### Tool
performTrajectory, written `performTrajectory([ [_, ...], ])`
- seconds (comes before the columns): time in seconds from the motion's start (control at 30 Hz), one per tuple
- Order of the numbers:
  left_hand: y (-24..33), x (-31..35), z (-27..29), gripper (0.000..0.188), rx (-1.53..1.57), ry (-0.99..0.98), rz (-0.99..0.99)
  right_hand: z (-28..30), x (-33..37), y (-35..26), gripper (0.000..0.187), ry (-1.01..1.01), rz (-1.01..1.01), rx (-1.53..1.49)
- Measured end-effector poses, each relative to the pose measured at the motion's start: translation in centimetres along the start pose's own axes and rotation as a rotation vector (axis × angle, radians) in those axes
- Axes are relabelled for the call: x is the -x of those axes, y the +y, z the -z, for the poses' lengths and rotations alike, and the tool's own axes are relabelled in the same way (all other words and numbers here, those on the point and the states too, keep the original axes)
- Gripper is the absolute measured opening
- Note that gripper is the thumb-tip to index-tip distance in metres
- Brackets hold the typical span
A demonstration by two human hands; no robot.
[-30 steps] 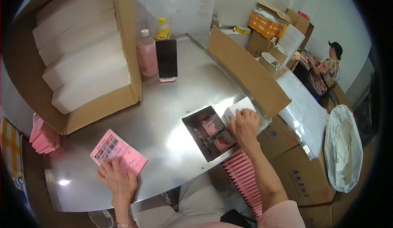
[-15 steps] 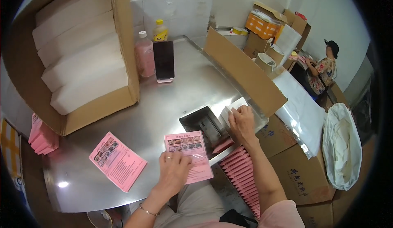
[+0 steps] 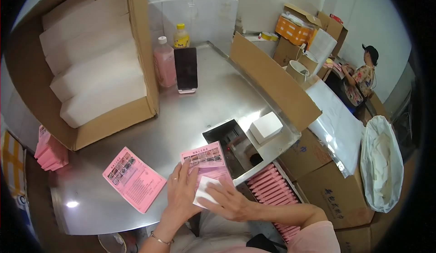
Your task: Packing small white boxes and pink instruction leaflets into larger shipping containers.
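A pink printed packet [image 3: 205, 155] with rows of small pictures lies at the near edge of the metal table, in front of me. My left hand [image 3: 182, 194] rests on its left side, fingers stretched out over the print; the thumb is hidden. Between the fingers and the packet's lower part, my right hand [image 3: 230, 201] holds a folded white tissue [image 3: 204, 190]. Whether the tissue's edge is inside the packet or on top of it, I cannot tell. A second pink packet [image 3: 136, 180] lies flat to the left. A white stack of tissues [image 3: 266, 128] sits at the right.
Beside the tissue stack is a rectangular opening [image 3: 236, 146] in the metal table [image 3: 181, 116]. Pink packets [image 3: 272, 185] stand in a row below. A large carton [image 3: 152, 80] of white bundles, bottles and a phone [image 3: 186, 69] stand farther back. Someone [image 3: 363, 78] works at far right.
My right hand has left the white stack and come left onto the pink packet with a folded tissue. The pink packet seen in the table opening is gone from there.
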State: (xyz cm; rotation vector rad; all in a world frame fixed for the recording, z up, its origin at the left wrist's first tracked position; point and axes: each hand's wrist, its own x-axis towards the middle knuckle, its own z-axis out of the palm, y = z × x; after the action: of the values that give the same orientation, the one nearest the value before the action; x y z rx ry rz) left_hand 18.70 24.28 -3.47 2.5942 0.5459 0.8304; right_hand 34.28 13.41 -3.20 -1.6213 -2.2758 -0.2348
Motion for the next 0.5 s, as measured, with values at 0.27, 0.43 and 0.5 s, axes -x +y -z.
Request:
performTrajectory([
  [0.27, 1.7, -2.4, -1.5, 0.089, -0.143, -0.051, 0.162, -0.9, -3.1, 1.5, 0.041, 0.132, -0.147, -0.091],
  [0.43, 1.3, -1.0, -0.2, 0.063, -0.389, -0.053, 0.153, 4.3, 0.4, 6.9, 0.038, 0.316, -0.598, 0.421],
  [0.5, 1.9, -2.1, -0.6, 0.059, -0.358, 0.046, 0.127, 4.6, 2.3, 11.0, 0.025, 0.305, -0.764, 0.655],
])
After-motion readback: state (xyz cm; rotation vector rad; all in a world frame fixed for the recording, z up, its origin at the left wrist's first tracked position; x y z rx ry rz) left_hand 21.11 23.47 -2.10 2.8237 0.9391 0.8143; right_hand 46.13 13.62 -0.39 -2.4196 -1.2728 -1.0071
